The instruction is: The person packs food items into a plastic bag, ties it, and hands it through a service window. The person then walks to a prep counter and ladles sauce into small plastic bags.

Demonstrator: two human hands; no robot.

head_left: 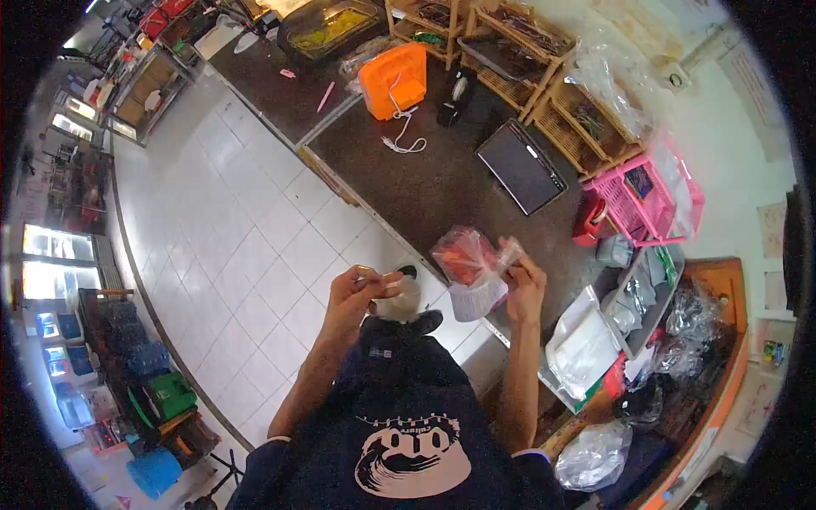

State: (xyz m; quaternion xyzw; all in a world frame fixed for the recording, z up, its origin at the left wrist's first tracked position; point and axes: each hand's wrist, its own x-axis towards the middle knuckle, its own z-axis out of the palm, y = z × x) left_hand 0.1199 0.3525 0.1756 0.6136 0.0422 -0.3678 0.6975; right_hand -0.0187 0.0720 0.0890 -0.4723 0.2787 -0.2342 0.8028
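My right hand (524,287) is closed on the gathered top of a clear plastic bag (466,255) with red-orange contents, held over the front edge of the dark counter (399,191). A whitish paper or label (478,299) hangs just below the red part. To the left, my left hand (354,293) is in front of my body above the floor, its fingers bent together. Whether anything small is between those fingers is too unclear to tell. A pale, blurry round shape (399,302) shows beside its fingertips.
On the counter lie a black tablet-like screen (523,167), an orange container (393,81) with a white cable, and a pink basket (650,200). Wooden racks (586,127) line the wall. A grey tray (637,323) with plastic bags is at the right.
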